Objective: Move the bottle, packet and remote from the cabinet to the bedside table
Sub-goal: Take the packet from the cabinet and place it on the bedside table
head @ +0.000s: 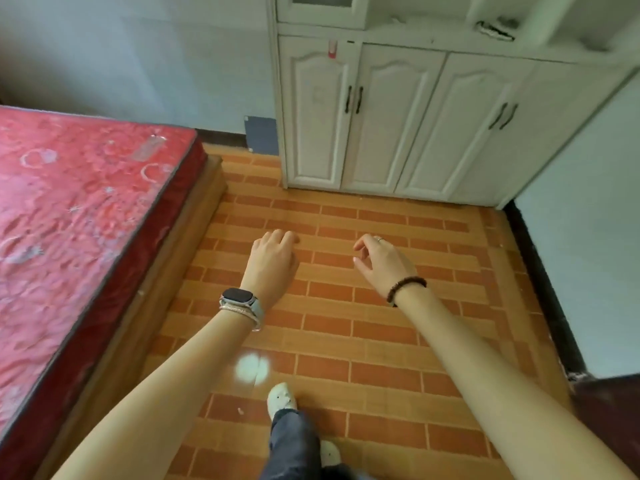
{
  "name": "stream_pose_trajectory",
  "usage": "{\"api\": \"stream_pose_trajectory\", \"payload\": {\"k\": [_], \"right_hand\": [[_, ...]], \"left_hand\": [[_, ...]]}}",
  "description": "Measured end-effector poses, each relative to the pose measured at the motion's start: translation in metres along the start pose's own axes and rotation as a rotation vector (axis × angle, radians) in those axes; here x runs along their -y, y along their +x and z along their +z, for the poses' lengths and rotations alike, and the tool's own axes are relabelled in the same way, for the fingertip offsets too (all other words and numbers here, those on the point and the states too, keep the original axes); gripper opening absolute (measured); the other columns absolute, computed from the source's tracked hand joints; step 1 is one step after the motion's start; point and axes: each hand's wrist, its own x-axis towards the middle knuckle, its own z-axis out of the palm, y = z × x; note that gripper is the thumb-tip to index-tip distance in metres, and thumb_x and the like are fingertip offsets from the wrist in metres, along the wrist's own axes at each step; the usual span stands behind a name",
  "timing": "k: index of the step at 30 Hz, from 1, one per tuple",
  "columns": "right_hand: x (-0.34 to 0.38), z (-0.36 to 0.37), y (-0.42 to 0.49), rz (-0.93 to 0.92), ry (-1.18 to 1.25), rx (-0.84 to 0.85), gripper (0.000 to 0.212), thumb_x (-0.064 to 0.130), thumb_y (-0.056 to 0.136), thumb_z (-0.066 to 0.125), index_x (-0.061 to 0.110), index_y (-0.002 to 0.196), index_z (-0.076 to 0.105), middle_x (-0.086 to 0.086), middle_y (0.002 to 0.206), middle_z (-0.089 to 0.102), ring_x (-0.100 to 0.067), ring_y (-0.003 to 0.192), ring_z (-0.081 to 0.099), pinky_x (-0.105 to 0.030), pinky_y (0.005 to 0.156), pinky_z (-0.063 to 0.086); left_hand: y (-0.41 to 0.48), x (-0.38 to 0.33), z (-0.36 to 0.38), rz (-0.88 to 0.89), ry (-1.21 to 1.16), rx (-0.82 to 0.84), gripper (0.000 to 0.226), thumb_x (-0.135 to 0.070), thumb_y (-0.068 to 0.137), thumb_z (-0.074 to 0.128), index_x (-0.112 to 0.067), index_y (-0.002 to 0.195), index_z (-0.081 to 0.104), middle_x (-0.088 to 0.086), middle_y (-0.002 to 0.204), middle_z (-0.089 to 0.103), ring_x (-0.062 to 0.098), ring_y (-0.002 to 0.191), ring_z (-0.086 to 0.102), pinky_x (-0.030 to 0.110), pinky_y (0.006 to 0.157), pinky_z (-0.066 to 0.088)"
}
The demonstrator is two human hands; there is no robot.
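A white cabinet (388,116) stands ahead against the back wall, its four lower doors closed. On its open shelf lies a dark, blurred object (495,30) that may be the remote or the packet; I cannot tell which. A small red-and-white item (332,49) sits at the shelf's left edge. My left hand (273,261) and my right hand (379,261) hang over the floor well short of the cabinet. Both hold nothing, with fingers loosely curled and apart. No bedside table is in view.
A bed with a red patterned mattress (79,216) on a wooden frame fills the left side. Orange brick-pattern floor (363,341) lies between bed and right wall (588,254). My foot (282,398) in a light shoe is stepping forward.
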Motion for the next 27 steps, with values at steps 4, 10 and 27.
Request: {"api": "stream_pose_trajectory", "payload": {"k": [4,10,27], "right_hand": [[-0.042,-0.018,-0.004,0.134,-0.011,-0.042,0.017,0.034,0.095,0.052,0.025,0.109,0.052,0.008,0.100,0.058,-0.012,0.083,0.059,-0.028,0.062,0.053],[-0.097,-0.041,0.001,0.314,0.015,-0.091,0.016,0.032,0.095,0.051,0.023,0.109,0.053,0.005,0.101,0.060,-0.014,0.084,0.060,-0.031,0.066,0.054],[-0.239,-0.104,0.017,0.565,0.042,-0.276,0.019,0.033,0.096,0.050,0.022,0.111,0.053,0.004,0.104,0.061,-0.012,0.085,0.060,-0.032,0.069,0.058]], "left_hand": [[0.038,-0.032,0.026,0.114,-0.057,0.055,0.025,-0.004,0.084,0.052,-0.008,0.108,0.058,0.011,0.098,0.060,0.033,0.090,0.054,0.045,0.081,0.043],[0.108,-0.067,0.061,0.259,-0.077,0.132,0.026,-0.004,0.085,0.051,-0.008,0.109,0.059,0.011,0.100,0.062,0.034,0.093,0.056,0.045,0.081,0.044],[0.245,-0.203,0.135,0.625,-0.076,0.216,0.026,-0.009,0.087,0.049,-0.012,0.111,0.058,0.009,0.107,0.062,0.030,0.098,0.057,0.045,0.085,0.046]]}}
